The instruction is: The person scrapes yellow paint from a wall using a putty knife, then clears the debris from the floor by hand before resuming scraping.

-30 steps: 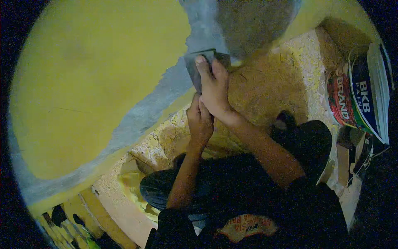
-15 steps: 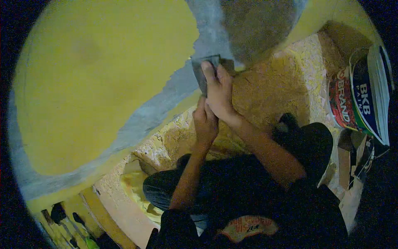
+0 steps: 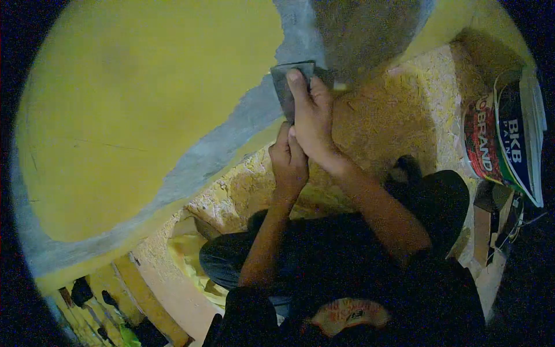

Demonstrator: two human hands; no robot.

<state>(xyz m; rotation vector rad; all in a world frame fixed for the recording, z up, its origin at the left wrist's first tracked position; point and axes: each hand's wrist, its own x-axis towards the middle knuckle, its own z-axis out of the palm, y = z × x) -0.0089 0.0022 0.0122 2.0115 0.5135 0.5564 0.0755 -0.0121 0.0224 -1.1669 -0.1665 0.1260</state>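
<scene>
Both my hands are closed on a scraper (image 3: 283,84) with a wide, flat grey blade. My right hand (image 3: 314,124) is the upper one, its thumb pressed flat along the blade. Just below it, my left hand (image 3: 289,166) wraps the lower end, where the handle is hidden by the fingers. The blade's broad edge lies against or very near a grey strip (image 3: 217,150) between the yellow painted surface (image 3: 139,104) and the rough floor; exact contact cannot be made out.
A paint bucket (image 3: 488,139) with printed labels stands at right. Below lies a rough, paint-flecked board (image 3: 381,115). A dark brown patch (image 3: 364,29) marks the surface above. Several brush-like tools (image 3: 95,312) lie at lower left, near crumpled yellow material (image 3: 193,260). My crossed legs fill the lower middle.
The scraper and both hands have shifted slightly up and to the right in view. More of the blade's flat face shows. Both hands keep their hold.
</scene>
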